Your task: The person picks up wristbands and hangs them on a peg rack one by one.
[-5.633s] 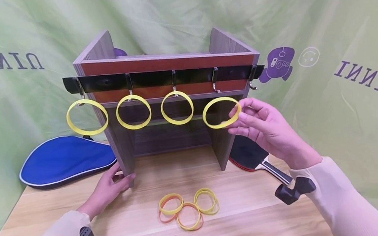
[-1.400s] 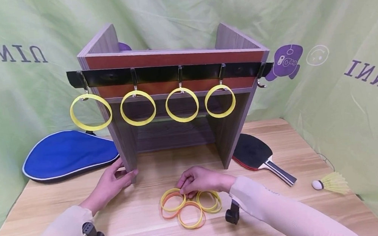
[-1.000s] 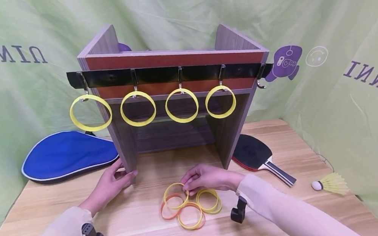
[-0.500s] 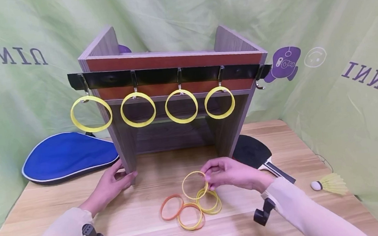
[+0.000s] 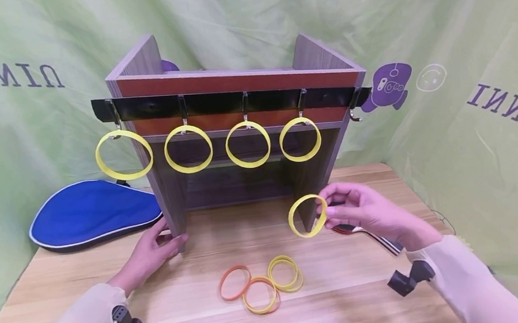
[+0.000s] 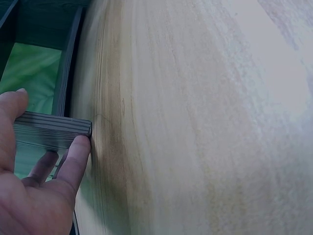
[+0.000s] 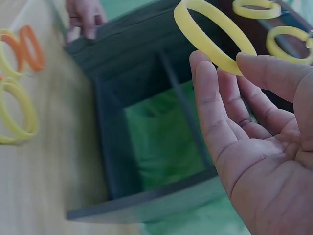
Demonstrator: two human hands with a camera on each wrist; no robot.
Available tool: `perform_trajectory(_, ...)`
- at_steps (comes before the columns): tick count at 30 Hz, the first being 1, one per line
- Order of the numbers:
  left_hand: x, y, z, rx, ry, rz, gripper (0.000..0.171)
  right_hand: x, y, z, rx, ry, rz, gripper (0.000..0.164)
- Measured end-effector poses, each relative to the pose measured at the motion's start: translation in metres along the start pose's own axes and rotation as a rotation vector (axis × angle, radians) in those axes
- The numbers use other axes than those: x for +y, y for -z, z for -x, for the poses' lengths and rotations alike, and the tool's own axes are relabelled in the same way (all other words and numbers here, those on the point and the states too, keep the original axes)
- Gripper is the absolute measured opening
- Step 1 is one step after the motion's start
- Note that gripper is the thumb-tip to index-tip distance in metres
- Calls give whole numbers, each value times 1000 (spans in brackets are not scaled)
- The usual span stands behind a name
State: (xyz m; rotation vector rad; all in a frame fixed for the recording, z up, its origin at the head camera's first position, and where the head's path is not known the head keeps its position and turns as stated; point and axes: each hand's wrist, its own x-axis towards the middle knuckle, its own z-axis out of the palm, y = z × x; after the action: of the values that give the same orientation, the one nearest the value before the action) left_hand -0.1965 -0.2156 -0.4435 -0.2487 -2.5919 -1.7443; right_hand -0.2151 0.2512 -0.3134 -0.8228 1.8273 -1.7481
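Note:
In the head view, my right hand (image 5: 372,215) pinches a yellow silicone wristband (image 5: 310,234) by its right side, in front of the shelf's right panel. The right wrist view shows the thumb and fingertips on this wristband (image 7: 208,46). My left hand (image 5: 153,252) grips the foot of the wooden shelf's left panel (image 5: 169,201); in the left wrist view, thumb and fingers lie on opposite sides of the panel edge (image 6: 54,122). Several yellow wristbands hang from a black hook rail (image 5: 216,103), one per hook. The rail's rightmost hook (image 5: 355,117) is bare.
On the wooden table, yellow wristbands (image 5: 290,288) and orange wristbands (image 5: 222,289) lie in a loose cluster. A blue paddle case (image 5: 95,213) lies left of the shelf. Right of it, my right hand mostly covers a table tennis paddle (image 5: 386,243). Green cloth (image 5: 457,33) hangs behind.
Since the earliest frame, a fourth wristband has gone onto the rail. The right hand then picked a yellow wristband off the cluster and moved up and right with it. The left hand stays put.

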Motion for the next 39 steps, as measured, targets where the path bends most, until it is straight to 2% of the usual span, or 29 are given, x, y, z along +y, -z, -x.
perform_trajectory(3,0,0,0,3,8,0,61,-14,7,5,-4,76,-4,29)
perform_trajectory(11,0,0,-1,-2,18,6,63,-55,20,12,85,195,-24,33)
perform_trajectory(22,0,0,0,-7,18,19,61,-87,44,15,271,384,-157,32)
perform_trajectory(33,0,-1,-1,-9,19,28,62,-86,52,9,283,330,-153,31)
perform_trajectory(39,1,-2,-1,-12,12,31,63,-80,56,8,222,308,-173,33)
